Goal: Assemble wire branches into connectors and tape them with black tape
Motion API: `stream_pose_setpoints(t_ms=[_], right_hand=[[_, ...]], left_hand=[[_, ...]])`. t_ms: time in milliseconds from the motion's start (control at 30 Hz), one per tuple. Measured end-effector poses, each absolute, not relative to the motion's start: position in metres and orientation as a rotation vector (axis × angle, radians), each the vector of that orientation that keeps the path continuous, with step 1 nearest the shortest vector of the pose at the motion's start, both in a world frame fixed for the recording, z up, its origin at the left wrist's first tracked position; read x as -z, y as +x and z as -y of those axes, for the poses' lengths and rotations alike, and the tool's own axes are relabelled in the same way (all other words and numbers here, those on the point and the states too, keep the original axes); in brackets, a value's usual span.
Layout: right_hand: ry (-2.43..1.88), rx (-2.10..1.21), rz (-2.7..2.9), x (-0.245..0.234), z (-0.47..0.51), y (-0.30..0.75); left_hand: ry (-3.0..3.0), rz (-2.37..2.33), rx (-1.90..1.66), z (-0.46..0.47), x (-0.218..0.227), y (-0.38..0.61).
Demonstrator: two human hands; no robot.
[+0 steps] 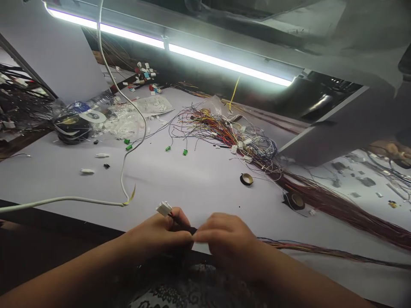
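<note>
Near the table's front edge, my left hand is closed around a wire harness. Its white connector sticks up above the fingers, with red and dark wires running into it. A black wrapped stretch of the wire harness shows between my two hands. My right hand is closed at that black stretch, its fingertips close to my left thumb and a little blurred. What lies under the right fingers is hidden. A bundle of long wires comes out beyond my right wrist and runs off to the right.
A tangled heap of wires crosses the back and right of the white table. Two tape rolls lie right. A white cable hangs on the left. Green connectors, plastic bags and a lamp are farther back.
</note>
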State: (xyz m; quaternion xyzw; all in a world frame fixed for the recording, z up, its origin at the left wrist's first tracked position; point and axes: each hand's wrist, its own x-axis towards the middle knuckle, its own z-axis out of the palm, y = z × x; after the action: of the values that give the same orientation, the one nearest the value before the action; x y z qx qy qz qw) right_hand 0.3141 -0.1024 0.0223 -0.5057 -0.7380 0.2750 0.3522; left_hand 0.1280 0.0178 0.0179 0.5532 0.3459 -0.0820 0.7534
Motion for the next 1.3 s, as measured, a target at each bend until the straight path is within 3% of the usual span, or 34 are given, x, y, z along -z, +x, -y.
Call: stream_pose_setpoints(t_ms=[67,133,233,300,433,600,833,1000,1067,1300], right_hand=[[-1.555,-0.837,1.704,-0.023,0.091,0.329],[-1.715,-1.263,1.625,-0.017,0.081,0.336],[-1.429,-2.132,1.374,0.002,0.075,0.329],[-1.189,-2.33,1.022,0.014,0.075,0.317],[-1.087,-2.148,0.618,0.019,0.074,0.299],[-1.224,-1.873,0.597,-0.01,0.067,0.297],[-1.374,-1.529,0.973,-0.036,0.067,0.308],[-1.385,-0.957,1.709,-0.029,0.093,0.297],[-1.412,-0.877,1.844,-0.026,0.104,0.292],[-1.406,-0.67,1.906,-0.044,0.087,0.303]], left_hand=[[1.362,-0.732,0.206,-0.013,-0.021,0.125],[1.453,-0.707,0.182,-0.007,-0.022,0.121],[1.457,-0.735,0.119,0.003,-0.022,0.117],[1.432,-0.718,0.076,0.007,-0.021,0.116],[1.435,-0.664,-0.021,0.01,-0.02,0.116],[1.484,-0.697,-0.051,0.009,-0.024,0.111],[1.287,-0.698,0.039,-0.002,-0.019,0.111],[0.952,-0.702,0.037,-0.013,-0.012,0.122],[0.912,-0.689,0.05,-0.016,-0.013,0.126],[1.559,-0.555,0.119,-0.023,-0.015,0.133]])
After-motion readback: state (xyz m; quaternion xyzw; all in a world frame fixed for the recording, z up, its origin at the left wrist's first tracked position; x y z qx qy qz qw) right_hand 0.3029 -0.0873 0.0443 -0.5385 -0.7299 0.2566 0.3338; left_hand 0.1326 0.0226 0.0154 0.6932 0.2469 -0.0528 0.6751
